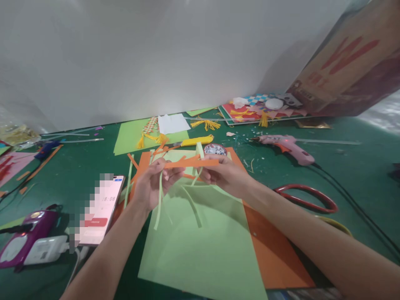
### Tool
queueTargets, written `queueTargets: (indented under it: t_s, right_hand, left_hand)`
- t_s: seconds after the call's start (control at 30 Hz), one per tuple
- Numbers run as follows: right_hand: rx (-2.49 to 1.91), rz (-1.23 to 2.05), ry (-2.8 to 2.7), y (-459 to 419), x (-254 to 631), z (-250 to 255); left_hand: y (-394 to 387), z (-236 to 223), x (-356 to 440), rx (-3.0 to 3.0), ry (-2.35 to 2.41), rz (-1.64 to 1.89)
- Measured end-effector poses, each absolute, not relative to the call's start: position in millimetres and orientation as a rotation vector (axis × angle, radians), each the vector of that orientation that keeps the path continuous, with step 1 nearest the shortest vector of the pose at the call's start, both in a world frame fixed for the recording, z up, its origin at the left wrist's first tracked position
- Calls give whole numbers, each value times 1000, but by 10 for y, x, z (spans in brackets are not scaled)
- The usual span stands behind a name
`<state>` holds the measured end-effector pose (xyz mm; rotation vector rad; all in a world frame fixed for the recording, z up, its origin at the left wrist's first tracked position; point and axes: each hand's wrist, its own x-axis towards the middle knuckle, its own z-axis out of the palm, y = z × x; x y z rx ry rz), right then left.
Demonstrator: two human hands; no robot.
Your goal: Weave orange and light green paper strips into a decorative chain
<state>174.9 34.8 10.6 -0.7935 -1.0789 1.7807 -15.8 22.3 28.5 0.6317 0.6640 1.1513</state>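
Both of my hands hold narrow paper strips above a light green sheet (200, 237). An orange paper strip (187, 164) stretches between them. My left hand (150, 183) pinches its left end, and a thin pale green strip (158, 204) hangs down from those fingers. At the other end, my right hand (226, 175) has its fingers closed on the orange strip, with pale green strips (200, 150) crossing it close by. How the strips join is partly hidden by the fingers. Under the green sheet lies an orange sheet (278, 254).
Beyond my hands lie a yellow utility knife (196, 141) and a round patterned object (215, 150). A pink glue gun (286, 146) with its cord, and red-handled scissors (308, 198), are on the right. A phone (101, 212) and a purple power strip (37, 225) lie left.
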Motion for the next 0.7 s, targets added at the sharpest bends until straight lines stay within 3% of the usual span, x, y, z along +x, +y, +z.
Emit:
queueTargets:
  t_s: [0.7]
  right_hand:
    - [-951,1808,-1411,269,1736,84]
  left_hand:
    - [229,166,-103,1233,837,1125]
